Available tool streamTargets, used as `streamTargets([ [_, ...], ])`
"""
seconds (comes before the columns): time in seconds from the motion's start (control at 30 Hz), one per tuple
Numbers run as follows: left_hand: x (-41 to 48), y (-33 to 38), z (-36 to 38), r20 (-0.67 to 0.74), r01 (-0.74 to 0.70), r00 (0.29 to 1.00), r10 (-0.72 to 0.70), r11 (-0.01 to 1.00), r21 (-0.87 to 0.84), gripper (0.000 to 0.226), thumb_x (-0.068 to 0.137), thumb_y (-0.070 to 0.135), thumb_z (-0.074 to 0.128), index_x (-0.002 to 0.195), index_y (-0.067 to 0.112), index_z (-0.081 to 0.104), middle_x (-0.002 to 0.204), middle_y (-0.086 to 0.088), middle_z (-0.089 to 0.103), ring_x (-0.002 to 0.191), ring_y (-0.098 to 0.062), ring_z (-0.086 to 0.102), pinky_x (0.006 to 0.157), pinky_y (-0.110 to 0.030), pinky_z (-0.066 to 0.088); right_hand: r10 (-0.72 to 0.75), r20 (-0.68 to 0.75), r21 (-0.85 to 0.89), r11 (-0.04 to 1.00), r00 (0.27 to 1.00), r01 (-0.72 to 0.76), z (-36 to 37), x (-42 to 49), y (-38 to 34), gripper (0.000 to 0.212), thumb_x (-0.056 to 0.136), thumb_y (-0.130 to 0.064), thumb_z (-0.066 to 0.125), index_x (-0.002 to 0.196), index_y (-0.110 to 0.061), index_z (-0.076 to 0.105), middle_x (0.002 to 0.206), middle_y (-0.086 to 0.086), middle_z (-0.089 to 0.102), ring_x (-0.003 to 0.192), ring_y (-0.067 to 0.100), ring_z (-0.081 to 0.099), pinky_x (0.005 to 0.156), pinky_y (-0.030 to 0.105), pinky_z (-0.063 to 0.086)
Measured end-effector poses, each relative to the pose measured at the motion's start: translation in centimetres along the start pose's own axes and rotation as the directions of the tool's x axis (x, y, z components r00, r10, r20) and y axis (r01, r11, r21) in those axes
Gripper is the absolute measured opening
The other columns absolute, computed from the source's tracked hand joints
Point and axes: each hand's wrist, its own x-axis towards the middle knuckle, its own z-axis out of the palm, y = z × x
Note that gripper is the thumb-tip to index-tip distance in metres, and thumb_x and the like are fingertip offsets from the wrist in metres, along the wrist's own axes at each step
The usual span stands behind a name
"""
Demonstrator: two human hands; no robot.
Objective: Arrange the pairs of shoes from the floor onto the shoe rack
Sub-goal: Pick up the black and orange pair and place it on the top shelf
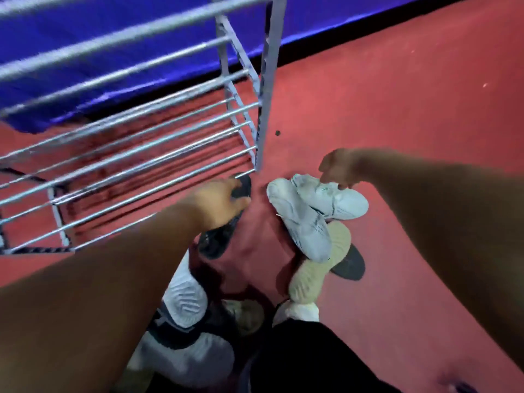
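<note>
A grey metal shoe rack (136, 154) with bare bar shelves fills the upper left. Beside its near right corner, shoes lie in a pile on the red floor. My left hand (215, 205) is closed on a black shoe (218, 236) at the rack's corner. My right hand (337, 168) pinches the heel end of a white sneaker with green trim (337, 199). A second white sneaker (300, 222) lies across it, sole side up. Below are a beige-soled shoe (314, 273) and a dark shoe (350, 263). More white and grey sneakers (184, 302) lie near my legs.
A blue fabric wall (85, 61) runs behind the rack. Red floor (397, 95) stretches to the right of the rack and the pile. My dark trouser leg (312, 358) is at the bottom centre. A small dark spot (277, 133) marks the floor by the rack post.
</note>
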Motion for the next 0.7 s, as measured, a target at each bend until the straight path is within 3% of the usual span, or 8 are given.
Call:
streamTargets([
  [0.1, 2.8, -1.0, 5.0, 0.046, -0.003, 0.999, 0.003, 1.0, 0.007, 0.044, 0.097, 0.054, 0.053, 0.123, 0.019, 0.061, 0.126, -0.011, 0.064, 0.114, -0.032, 0.06, 0.09, -0.032, 0.044, 0.074, 0.027, 0.064, 0.995, 0.997, -0.076, 4.7, 4.3, 2.1, 0.011, 0.098, -0.019, 0.062, 0.099, -0.01, 0.067, 0.085, 0.011, 0.073, 0.07, 0.025, 0.069, 0.058, 0.029, 0.054],
  [0.2, 4.2, -1.6, 9.4, 0.09, 0.041, 0.995, -0.045, 0.998, 0.043, 0.05, 0.097, 0.054, 0.053, 0.132, 0.018, 0.059, 0.136, -0.012, 0.059, 0.124, -0.033, 0.055, 0.102, -0.034, 0.04, 0.059, -0.038, -0.016, 0.998, 0.998, -0.059, 9.0, 6.3, 4.6, 0.018, 0.101, -0.021, 0.06, 0.106, -0.01, 0.073, 0.104, 0.006, 0.076, 0.098, 0.027, 0.07, 0.078, 0.028, 0.054],
  [0.27, 4.6, -1.9, 11.3, 0.094, 0.054, 0.994, -0.058, 0.998, 0.044, 0.055, 0.097, 0.055, 0.053, 0.14, 0.02, 0.055, 0.145, -0.013, 0.055, 0.13, -0.034, 0.052, 0.11, -0.036, 0.039, 0.168, -0.142, 0.223, 0.966, 0.975, -0.134, 11.3, 6.9, 5.9, 0.014, 0.099, -0.023, 0.058, 0.101, -0.015, 0.07, 0.102, 0.009, 0.07, 0.1, 0.031, 0.066, 0.08, 0.029, 0.049],
  [0.37, 3.6, -2.9, 13.1, 0.04, 0.064, 0.997, -0.063, 0.998, -0.024, 0.054, 0.097, 0.053, 0.055, 0.139, 0.019, 0.056, 0.141, -0.011, 0.059, 0.127, -0.032, 0.056, 0.106, -0.035, 0.043, 0.201, -0.271, 0.256, 0.958, 0.941, -0.131, 15.0, 8.3, 8.3, 0.025, 0.102, -0.028, 0.052, 0.106, -0.009, 0.068, 0.102, 0.016, 0.062, 0.1, 0.033, 0.062, 0.082, 0.033, 0.046],
  [0.5, 0.2, -4.3, 15.2, -0.038, 0.045, 0.998, -0.05, 0.992, -0.117, 0.047, 0.095, 0.044, 0.065, 0.132, 0.016, 0.062, 0.126, -0.01, 0.069, 0.112, -0.029, 0.066, 0.099, -0.036, 0.049, 0.257, -0.169, 0.35, 0.918, 0.952, -0.186, 18.4, 6.3, 8.6, 0.038, 0.107, -0.038, 0.042, 0.106, -0.007, 0.065, 0.105, 0.019, 0.062, 0.098, 0.035, 0.061, 0.087, 0.039, 0.051],
  [0.57, -0.2, -4.5, 15.7, -0.061, 0.074, 0.995, -0.083, 0.988, -0.138, 0.042, 0.094, 0.042, 0.066, 0.129, 0.019, 0.063, 0.122, -0.009, 0.07, 0.108, -0.028, 0.067, 0.098, -0.037, 0.051, 0.288, -0.193, 0.404, 0.895, 0.938, -0.192, 18.2, 5.4, 8.3, 0.04, 0.105, -0.039, 0.043, 0.112, -0.006, 0.064, 0.108, 0.018, 0.063, 0.102, 0.038, 0.065, 0.092, 0.044, 0.055],
  [0.63, 0.8, -4.0, 15.2, -0.102, 0.112, 0.986, -0.135, 0.972, -0.206, 0.043, 0.095, 0.044, 0.062, 0.131, 0.022, 0.06, 0.127, -0.009, 0.066, 0.113, -0.03, 0.064, 0.101, -0.039, 0.049, 0.308, -0.169, 0.515, 0.837, 0.936, -0.183, 17.3, 4.8, 8.0, 0.034, 0.102, -0.035, 0.05, 0.104, -0.005, 0.066, 0.098, 0.018, 0.068, 0.085, 0.038, 0.07, 0.08, 0.046, 0.061],
  [0.7, 2.2, -2.9, 14.4, -0.149, 0.138, 0.973, -0.178, 0.959, -0.246, 0.049, 0.097, 0.049, 0.058, 0.139, 0.024, 0.054, 0.136, -0.013, 0.058, 0.123, -0.033, 0.057, 0.108, -0.041, 0.042, 0.231, 0.014, 0.676, 0.715, 0.973, -0.18, 16.5, 4.6, 7.9, 0.019, 0.096, -0.02, 0.057, 0.087, -0.005, 0.066, 0.081, 0.017, 0.068, 0.058, 0.031, 0.067, 0.057, 0.037, 0.06],
])
